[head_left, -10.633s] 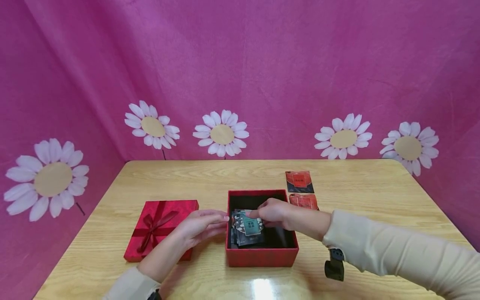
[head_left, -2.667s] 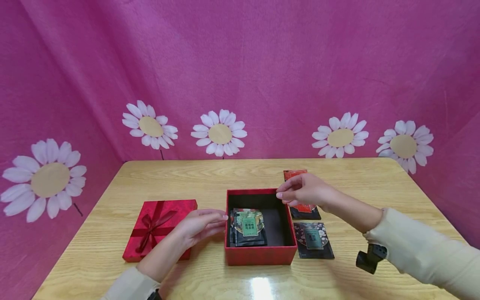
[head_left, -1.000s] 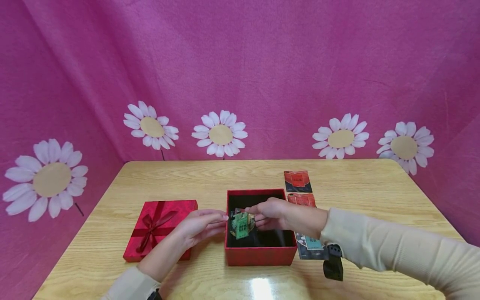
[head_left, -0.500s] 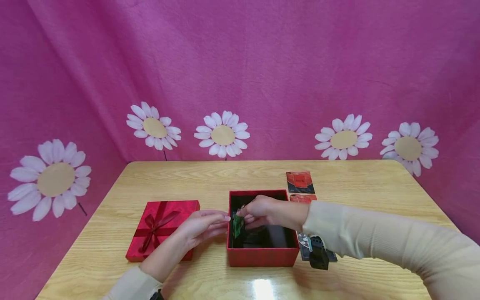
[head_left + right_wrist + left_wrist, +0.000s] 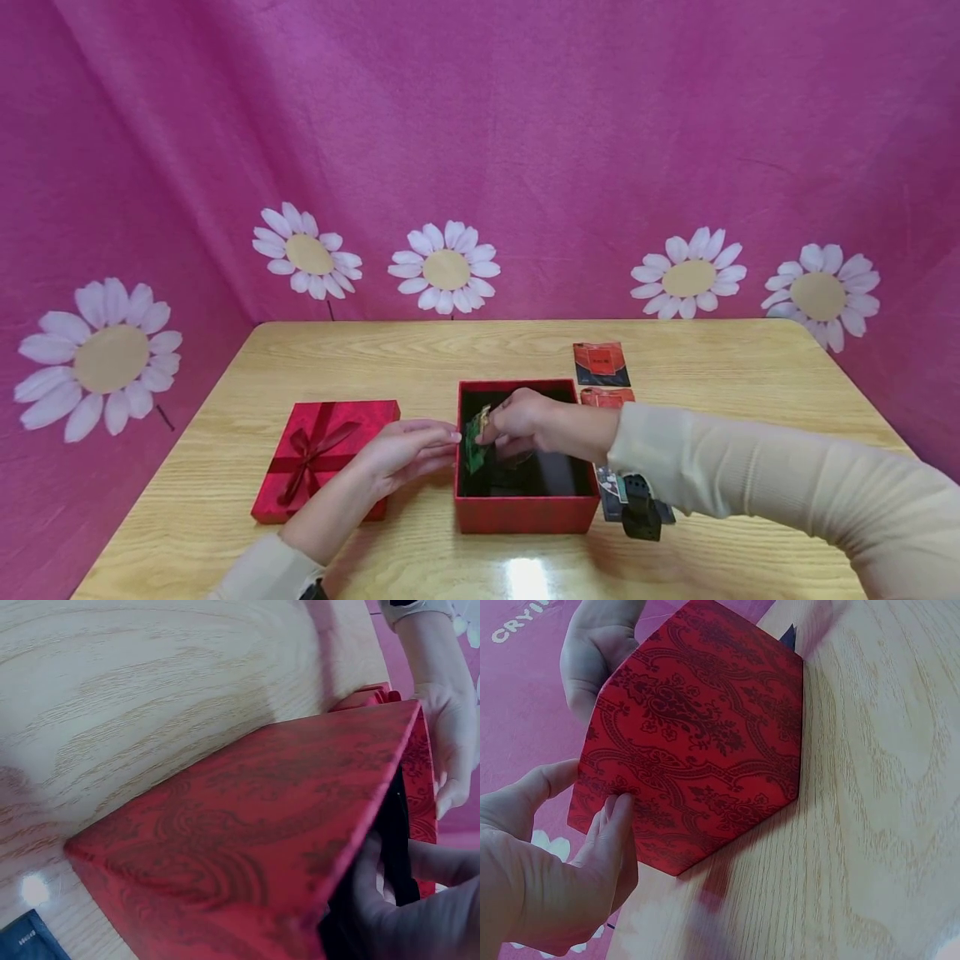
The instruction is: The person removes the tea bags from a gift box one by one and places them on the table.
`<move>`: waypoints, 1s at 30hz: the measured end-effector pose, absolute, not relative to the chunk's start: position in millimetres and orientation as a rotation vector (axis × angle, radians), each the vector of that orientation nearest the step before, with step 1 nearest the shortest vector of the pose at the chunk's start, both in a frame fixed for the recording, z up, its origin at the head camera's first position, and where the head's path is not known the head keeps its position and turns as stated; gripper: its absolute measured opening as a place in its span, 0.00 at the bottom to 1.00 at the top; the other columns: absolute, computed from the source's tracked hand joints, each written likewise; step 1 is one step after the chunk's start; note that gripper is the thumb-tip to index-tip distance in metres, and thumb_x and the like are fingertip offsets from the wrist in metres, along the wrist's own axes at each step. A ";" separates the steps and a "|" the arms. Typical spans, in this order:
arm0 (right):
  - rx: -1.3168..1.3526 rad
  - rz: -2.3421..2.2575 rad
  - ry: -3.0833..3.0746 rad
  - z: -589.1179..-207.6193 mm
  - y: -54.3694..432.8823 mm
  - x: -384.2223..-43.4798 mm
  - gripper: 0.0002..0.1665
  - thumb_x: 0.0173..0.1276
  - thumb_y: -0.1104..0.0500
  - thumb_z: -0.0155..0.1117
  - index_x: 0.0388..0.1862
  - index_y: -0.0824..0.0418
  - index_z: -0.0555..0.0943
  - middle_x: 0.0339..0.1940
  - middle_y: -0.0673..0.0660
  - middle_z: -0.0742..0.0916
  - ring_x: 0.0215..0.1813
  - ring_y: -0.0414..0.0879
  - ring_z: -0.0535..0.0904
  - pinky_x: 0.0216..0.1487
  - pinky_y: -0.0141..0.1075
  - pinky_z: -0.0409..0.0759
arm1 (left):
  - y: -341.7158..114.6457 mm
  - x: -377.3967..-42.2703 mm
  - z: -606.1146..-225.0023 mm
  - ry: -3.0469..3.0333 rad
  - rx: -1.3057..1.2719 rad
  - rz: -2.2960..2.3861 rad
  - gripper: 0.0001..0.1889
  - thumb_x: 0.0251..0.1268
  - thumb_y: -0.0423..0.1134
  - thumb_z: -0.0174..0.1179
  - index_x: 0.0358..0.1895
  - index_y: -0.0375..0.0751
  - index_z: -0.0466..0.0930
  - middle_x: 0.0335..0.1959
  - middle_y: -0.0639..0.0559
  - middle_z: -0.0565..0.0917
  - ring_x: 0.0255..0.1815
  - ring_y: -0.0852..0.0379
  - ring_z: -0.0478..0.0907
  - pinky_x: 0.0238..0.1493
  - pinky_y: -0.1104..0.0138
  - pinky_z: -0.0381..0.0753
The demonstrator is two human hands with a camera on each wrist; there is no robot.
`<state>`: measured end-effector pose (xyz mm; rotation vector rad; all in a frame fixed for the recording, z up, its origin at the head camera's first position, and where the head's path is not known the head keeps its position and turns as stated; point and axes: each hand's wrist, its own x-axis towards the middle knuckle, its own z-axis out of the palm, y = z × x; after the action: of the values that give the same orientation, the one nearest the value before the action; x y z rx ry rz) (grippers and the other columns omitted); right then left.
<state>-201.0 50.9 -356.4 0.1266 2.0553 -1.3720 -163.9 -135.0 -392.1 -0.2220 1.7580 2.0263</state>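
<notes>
A red patterned gift box point(image 5: 525, 517) stands uncovered on the table, its inside black. At its left wall, my left hand point(image 5: 405, 454) holds on with the thumb at the rim and the fingers against the outside, as the left wrist view shows. My right hand point(image 5: 528, 417) reaches down into the box from the right. Between its thumb and fingers is a green-labelled sachet point(image 5: 474, 454), tilted up near the left inner wall. In the right wrist view, the box wall hides most of what these fingers do.
Left of the box lies its red lid point(image 5: 367, 417) with a ribbon bow. Past the right side are a red-and-black sachet point(image 5: 602, 364), a second red sachet point(image 5: 606, 396) and a teal-labelled one point(image 5: 611, 492), the latter two partly covered by the right arm.
The teal-labelled sachet, earlier in the box, now lies on the table to its right. My right hand has gone back inside and tipped the green-labelled sachet up. My left hand has stayed put.
</notes>
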 end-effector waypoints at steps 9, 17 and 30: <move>0.104 -1.373 2.091 -350.1 66.5 -202.6 0.04 0.60 0.70 0.65 0.26 0.67 0.80 0.32 0.54 0.83 0.36 0.41 0.79 0.44 0.36 0.88 | -134.2 -163.8 -391.7 1.785 -0.327 2.000 0.21 0.64 0.34 0.61 0.57 0.26 0.75 0.39 0.49 0.87 0.41 0.58 0.85 0.56 0.60 0.82; 0.083 -1.354 2.144 -345.1 87.2 -192.5 0.15 0.60 0.68 0.67 0.20 0.60 0.70 0.27 0.50 0.80 0.31 0.37 0.80 0.31 0.29 0.82 | -133.9 -163.3 -392.0 1.788 -0.315 1.996 0.20 0.64 0.33 0.61 0.57 0.25 0.75 0.38 0.50 0.87 0.41 0.59 0.85 0.56 0.61 0.82; 0.021 -1.360 2.203 -325.5 114.2 -184.4 0.38 0.62 0.61 0.68 0.68 0.72 0.65 0.64 0.69 0.74 0.59 0.58 0.80 0.59 0.48 0.81 | -135.1 -163.4 -391.5 1.785 -0.251 2.008 0.20 0.65 0.31 0.59 0.57 0.22 0.73 0.40 0.49 0.87 0.41 0.60 0.84 0.56 0.62 0.83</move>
<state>-184.4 114.2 -325.5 0.0212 2.2034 -1.3598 -163.4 -135.1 -391.5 -0.2512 1.7854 2.0082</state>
